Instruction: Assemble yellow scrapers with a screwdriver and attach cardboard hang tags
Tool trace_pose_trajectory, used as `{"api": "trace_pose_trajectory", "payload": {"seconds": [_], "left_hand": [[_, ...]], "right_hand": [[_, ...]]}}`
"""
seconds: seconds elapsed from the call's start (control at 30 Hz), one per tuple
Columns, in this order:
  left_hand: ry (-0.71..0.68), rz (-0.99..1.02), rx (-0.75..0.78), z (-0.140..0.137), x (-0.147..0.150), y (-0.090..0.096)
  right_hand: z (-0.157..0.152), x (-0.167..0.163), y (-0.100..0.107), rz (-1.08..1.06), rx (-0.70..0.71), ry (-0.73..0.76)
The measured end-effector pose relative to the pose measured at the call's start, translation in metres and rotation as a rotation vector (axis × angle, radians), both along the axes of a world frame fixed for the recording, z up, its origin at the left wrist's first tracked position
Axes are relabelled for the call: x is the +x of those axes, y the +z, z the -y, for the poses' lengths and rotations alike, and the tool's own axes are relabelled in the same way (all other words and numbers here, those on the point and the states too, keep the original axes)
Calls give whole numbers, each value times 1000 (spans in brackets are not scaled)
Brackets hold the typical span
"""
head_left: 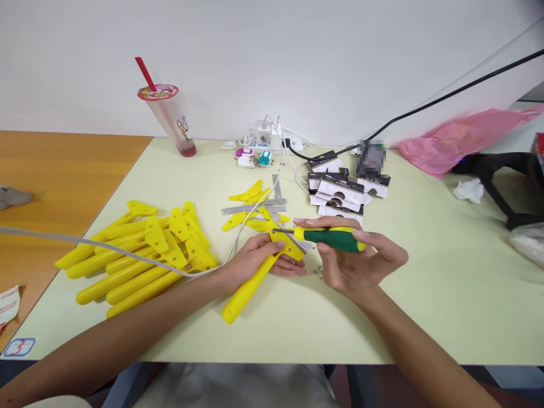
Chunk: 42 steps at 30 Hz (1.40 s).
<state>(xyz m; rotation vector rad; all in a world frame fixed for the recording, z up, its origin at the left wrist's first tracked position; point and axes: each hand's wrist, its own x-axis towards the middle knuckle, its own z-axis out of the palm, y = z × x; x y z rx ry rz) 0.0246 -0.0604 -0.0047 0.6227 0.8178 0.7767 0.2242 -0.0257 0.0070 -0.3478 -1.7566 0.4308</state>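
My left hand [259,255] grips a yellow scraper [249,289] near its wide head, with the handle slanting down toward me. A grey metal blade edge shows along the head. In my right hand [361,260] is a green and yellow screwdriver [331,238], held level, its tip at the upper corner of the scraper head. Small screws [318,271] lie on the table by my right fingers. Just behind my hands are loose yellow head plates [238,220] and grey metal blades [250,208]. Several yellow scraper handles [140,255] are heaped to the left.
A cup with a red straw [170,119] stands at the back left. A power strip [272,139] with white cables sits by the wall; one cable crosses above my left forearm. Folded cardboard packages [340,190] are piled behind my right hand. A pink bag [450,139] lies far right.
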Motion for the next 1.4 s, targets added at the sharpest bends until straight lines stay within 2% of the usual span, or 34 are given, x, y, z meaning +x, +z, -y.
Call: {"api": "trace_pose_trajectory", "payload": {"seconds": [0.23, 0.63, 0.93, 1.2, 1.4], "left_hand": [[2, 10, 13, 0, 0, -4], [7, 4, 11, 0, -1, -4], [19, 15, 26, 0, 1, -6], [-14, 16, 90, 1, 0, -11], [32, 55, 90, 3, 1, -13]], "right_hand": [[-2, -1, -2, 22, -44, 7], [-5, -1, -2, 38, -25, 96], [-5, 4, -1, 96, 100, 91], [-1, 3, 4, 84, 115, 134], [5, 8, -2, 147, 42, 119]]}}
